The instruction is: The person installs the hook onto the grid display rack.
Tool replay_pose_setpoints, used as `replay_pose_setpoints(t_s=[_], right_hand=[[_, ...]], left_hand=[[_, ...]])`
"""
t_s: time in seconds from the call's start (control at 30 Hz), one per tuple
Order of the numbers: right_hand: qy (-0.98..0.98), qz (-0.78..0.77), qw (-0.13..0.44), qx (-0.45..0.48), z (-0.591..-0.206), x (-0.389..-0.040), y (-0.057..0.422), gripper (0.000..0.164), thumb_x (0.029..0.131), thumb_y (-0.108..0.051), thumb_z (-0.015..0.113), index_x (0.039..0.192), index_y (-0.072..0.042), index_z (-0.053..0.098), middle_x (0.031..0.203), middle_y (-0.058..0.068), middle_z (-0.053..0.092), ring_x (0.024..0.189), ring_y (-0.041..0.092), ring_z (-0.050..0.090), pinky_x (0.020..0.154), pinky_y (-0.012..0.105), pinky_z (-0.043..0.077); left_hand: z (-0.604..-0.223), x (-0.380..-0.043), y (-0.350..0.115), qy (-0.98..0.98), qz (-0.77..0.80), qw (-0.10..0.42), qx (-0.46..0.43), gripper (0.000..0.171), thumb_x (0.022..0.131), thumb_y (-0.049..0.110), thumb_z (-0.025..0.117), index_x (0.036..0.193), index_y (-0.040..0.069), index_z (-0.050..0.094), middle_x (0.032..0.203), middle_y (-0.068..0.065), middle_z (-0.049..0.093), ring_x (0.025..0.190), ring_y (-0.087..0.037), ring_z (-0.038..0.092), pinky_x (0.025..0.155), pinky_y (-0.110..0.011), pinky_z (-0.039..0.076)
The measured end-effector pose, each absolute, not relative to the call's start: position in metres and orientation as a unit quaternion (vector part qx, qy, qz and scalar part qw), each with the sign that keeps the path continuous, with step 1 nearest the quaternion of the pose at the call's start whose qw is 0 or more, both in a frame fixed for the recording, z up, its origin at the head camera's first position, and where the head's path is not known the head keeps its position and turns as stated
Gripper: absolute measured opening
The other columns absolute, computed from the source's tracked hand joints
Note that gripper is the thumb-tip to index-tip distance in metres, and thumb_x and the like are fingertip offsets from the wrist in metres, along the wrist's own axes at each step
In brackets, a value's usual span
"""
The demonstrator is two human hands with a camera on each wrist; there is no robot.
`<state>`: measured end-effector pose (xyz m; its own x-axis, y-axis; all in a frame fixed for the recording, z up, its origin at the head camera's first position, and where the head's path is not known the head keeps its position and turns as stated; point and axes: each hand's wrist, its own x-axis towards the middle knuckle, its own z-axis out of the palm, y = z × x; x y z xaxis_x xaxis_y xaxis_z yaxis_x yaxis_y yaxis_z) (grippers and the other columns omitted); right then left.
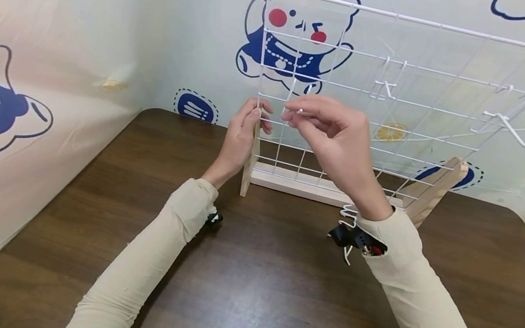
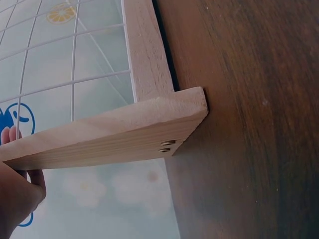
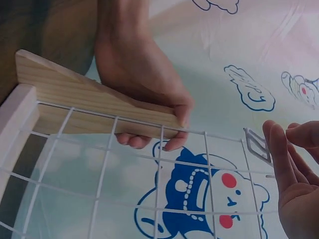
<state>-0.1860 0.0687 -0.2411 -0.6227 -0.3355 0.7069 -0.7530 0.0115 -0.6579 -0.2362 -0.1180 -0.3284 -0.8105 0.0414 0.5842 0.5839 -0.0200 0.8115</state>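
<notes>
A white wire grid (image 1: 424, 22) stands upright in a wooden stand on the table. My left hand (image 1: 240, 136) grips the stand's left wooden post (image 2: 99, 142), its fingers wrapped round the upper part beside the grid. My right hand (image 1: 337, 130) is in front of the grid's left side, pinching a white wire hook (image 3: 258, 144) between thumb and fingers. In the right wrist view the hook's looped back is at the grid wires; whether it is seated on them I cannot tell. The fingers cover most of its prong.
Two more white hooks hang on the grid, one near the middle (image 1: 387, 89) and one at the right (image 1: 516, 132). Several loose wire hooks (image 1: 350, 212) lie on the brown table (image 1: 238, 300) below my right wrist. A patterned curtain (image 1: 201, 30) stands behind.
</notes>
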Motion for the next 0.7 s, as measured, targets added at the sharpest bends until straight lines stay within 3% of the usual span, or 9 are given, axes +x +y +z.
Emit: replay_pose_setpoints(t_s=[0.33,0.57,0.7], right_hand=[[-0.690,0.570,0.211,0.393,-0.226,-0.199,0.060,0.023,0.091,0.010,0.057,0.105,0.002,0.075,0.104,0.010,0.074,0.090,0.019,0.072,0.083,0.033,0.058],[-0.691,0.574,0.207,0.388,-0.214,-0.203,0.051,0.023,0.090,0.010,0.058,0.105,0.004,0.074,0.106,0.013,0.073,0.092,0.019,0.072,0.086,0.033,0.057],[-0.687,0.568,0.216,0.397,-0.207,-0.206,0.046,0.023,0.089,0.010,0.058,0.104,0.005,0.074,0.106,0.012,0.073,0.092,0.018,0.072,0.086,0.033,0.057]], left_hand=[[-0.327,-0.236,-0.117,-0.677,-0.668,0.200,-0.235,0.031,0.106,0.008,0.030,0.112,-0.014,0.051,0.097,-0.022,0.054,0.084,-0.030,0.057,0.083,-0.048,0.051],[-0.327,-0.236,-0.117,-0.682,-0.668,0.198,-0.222,0.030,0.106,0.008,0.030,0.112,-0.012,0.051,0.093,-0.016,0.056,0.084,-0.026,0.058,0.083,-0.048,0.051],[-0.327,-0.236,-0.117,-0.683,-0.668,0.198,-0.220,0.031,0.106,0.009,0.030,0.112,-0.012,0.051,0.092,-0.015,0.057,0.085,-0.033,0.058,0.084,-0.047,0.051]])
